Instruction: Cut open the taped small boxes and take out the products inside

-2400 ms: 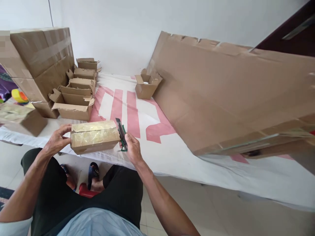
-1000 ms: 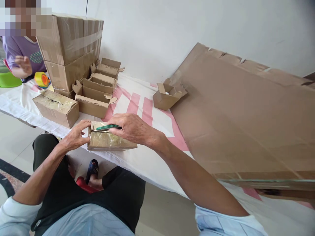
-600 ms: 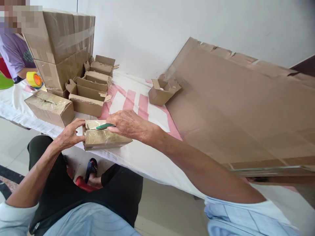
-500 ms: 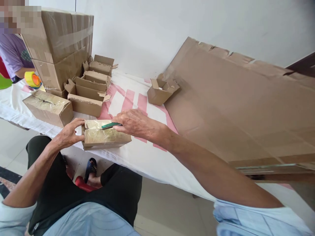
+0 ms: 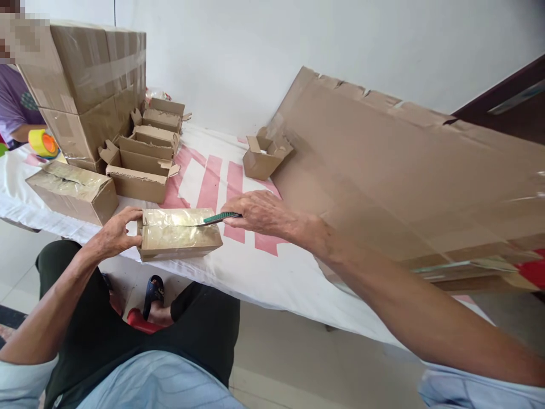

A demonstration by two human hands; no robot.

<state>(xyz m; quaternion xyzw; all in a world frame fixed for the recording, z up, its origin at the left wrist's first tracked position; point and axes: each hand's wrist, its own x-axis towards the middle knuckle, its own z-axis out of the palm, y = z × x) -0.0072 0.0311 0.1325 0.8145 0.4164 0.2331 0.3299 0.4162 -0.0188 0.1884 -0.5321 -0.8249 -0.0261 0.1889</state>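
A small cardboard box (image 5: 181, 247) with clear tape over its top seam lies near the table's front edge. My left hand (image 5: 117, 232) grips its left end, thumb and fingers on the end wall. In my right hand (image 5: 259, 213) is a green box cutter (image 5: 221, 217), held closed in the fingers. The cutter's tip touches the tape near the right end of the seam. A second taped box (image 5: 74, 190) sits to the left. Beside it stands an open-topped carton (image 5: 138, 176), its flaps up.
Large taped cartons (image 5: 93, 68) are stacked at the back left, with a yellow tape roll (image 5: 42, 143) and a person's purple sleeve (image 5: 17, 105) beside them. A small open box (image 5: 261, 162) stands by a big cardboard sheet (image 5: 404, 187) on the white and pink tablecloth (image 5: 289, 284).
My right hand has drawn the box cutter rightward along the seam, from the middle of the box to its right end. My left hand keeps its grip. The view has shifted slightly.
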